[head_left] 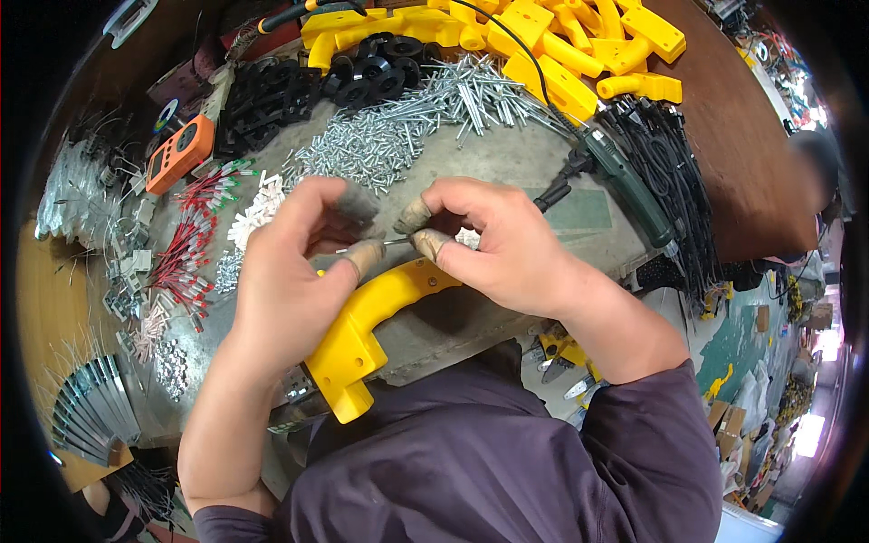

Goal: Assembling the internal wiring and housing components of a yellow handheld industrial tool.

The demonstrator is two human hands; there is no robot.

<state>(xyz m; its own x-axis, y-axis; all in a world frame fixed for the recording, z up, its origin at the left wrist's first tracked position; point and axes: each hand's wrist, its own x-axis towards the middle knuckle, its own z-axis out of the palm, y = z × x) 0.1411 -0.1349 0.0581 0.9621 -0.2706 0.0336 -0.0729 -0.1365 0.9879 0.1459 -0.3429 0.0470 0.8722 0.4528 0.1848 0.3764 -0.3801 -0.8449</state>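
Grey worktop (466,163), worn; screw pile (362,145), yellow housings (557,77) at far side, dark power screwdriver (625,185) by black cords (665,158) right, orange meter (181,154) and red-tipped wires (186,249) left. Green floor (744,330) with clutter beyond. Yellow handle (348,348) sits at near edge, below both hands, sticking out toward the torso. Right hand (507,244) pinches thin piece (396,241); left hand (294,262) thumb meets it, can't tell if gripping. Left fingertips blurred; piece's ends unclear; rim dark, cuts off surroundings.
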